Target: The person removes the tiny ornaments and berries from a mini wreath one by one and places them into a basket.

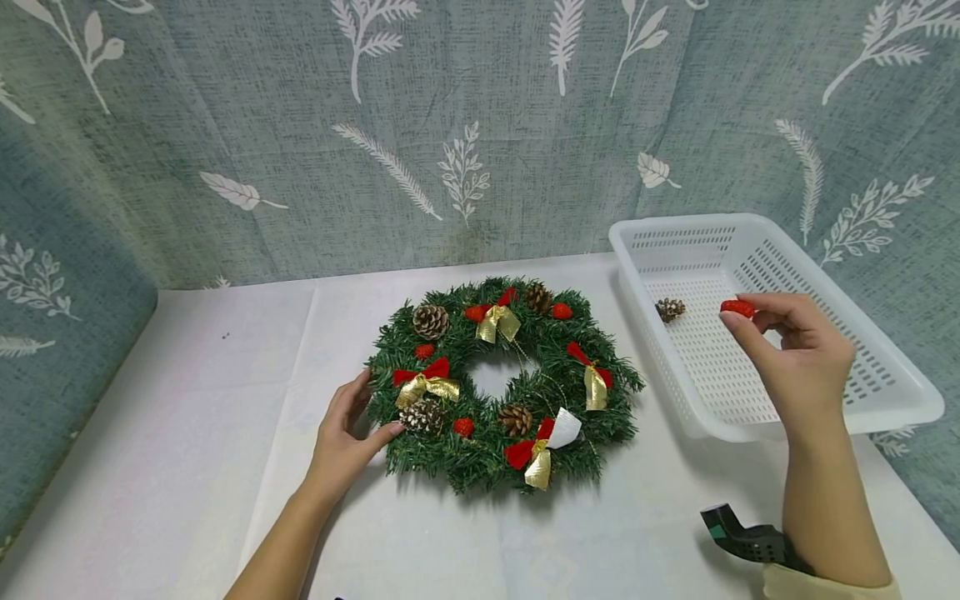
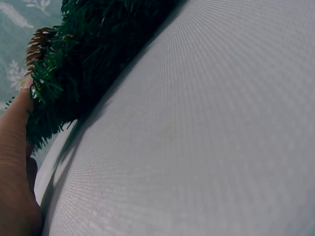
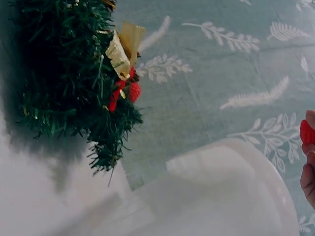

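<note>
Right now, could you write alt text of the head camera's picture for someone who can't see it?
A person's right hand pinches a red berry-like ornament above a white perforated plastic basket containing a brown pine cone. The left hand touches a round green artificial wreath, decorated with red-and-gold bows, pine cones and red ornaments, lying on a white cloth.

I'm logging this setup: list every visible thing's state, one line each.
Wreath: lying flat, decorated
Bows: tied, on the wreath
Left hand: holding the wreath's edge
Red berry: held clear of the wreath
Right hand: pinching the berry
White basket: upright, open-topped
Loose pinecone: lying inside the basket
</note>
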Demonstrator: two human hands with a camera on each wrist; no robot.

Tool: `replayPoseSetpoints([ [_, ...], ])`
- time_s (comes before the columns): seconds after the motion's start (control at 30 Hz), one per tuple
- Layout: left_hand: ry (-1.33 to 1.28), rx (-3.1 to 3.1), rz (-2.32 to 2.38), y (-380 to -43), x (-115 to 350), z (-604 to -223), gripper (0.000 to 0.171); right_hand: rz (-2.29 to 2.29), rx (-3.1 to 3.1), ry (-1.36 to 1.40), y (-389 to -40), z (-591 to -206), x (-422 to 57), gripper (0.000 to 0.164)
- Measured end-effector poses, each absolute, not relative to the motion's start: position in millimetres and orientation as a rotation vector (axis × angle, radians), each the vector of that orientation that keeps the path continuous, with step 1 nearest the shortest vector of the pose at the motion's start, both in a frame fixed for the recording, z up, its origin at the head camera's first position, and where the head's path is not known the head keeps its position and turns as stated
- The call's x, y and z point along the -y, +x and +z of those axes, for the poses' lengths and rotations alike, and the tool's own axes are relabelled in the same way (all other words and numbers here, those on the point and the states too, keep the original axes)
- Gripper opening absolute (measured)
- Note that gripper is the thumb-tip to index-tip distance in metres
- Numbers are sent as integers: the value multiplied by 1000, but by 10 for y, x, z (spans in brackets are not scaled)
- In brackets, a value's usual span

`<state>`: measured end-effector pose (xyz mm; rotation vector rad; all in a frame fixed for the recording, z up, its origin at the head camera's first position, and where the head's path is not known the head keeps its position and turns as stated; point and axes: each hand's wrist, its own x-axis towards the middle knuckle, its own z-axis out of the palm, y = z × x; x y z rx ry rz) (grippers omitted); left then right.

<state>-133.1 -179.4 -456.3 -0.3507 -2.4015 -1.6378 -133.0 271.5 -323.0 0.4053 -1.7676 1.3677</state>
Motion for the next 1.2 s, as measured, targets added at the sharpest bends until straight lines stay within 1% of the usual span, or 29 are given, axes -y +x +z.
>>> replayPoseSetpoints([
  [0.47,-362,2399,-1646,-1329,1791,-4557,81,1271,1843,194,-1341,-3249,-2918,23],
  [0.77,-364,2398,-1643,-1333,1795,-4563,81,1137,1992,-131,-1361,-3275,-3007,24],
  [1.2,-356,2411,-1655,-1320,1790,-4549,81,1263,2078,-432,-1412,-3325,-3067,27],
])
